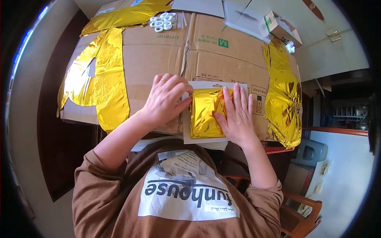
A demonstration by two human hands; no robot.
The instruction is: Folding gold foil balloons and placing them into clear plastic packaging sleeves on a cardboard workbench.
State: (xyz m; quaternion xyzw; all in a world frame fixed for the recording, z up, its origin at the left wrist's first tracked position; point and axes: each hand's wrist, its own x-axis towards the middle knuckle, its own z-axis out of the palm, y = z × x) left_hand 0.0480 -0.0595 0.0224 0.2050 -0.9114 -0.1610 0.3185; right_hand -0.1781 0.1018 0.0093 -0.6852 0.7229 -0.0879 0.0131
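Observation:
A folded packet of shiny gold foil (205, 115) lies on a white backing card (186, 129) with a hang hole at its far edge. My right hand (238, 115) rests flat on the foil's right part, fingers stretched out and pointing away from me. At the foil's far left corner is my left hand (168, 95), its fingers curled and thumb and forefinger drawn together. Whatever lies between those fingertips is hidden. Card and foil sit at the near edge of a flattened cardboard surface (154, 59).
Flat gold foil shapes, like uninflated balloons, lie at the left (109, 79), far left (123, 18) and right (282, 95). White ribbon rolls (162, 22) sit beside clear straws (181, 20) at the back. A small open box (281, 28) stands far right. A wooden chair (303, 216) is lower right.

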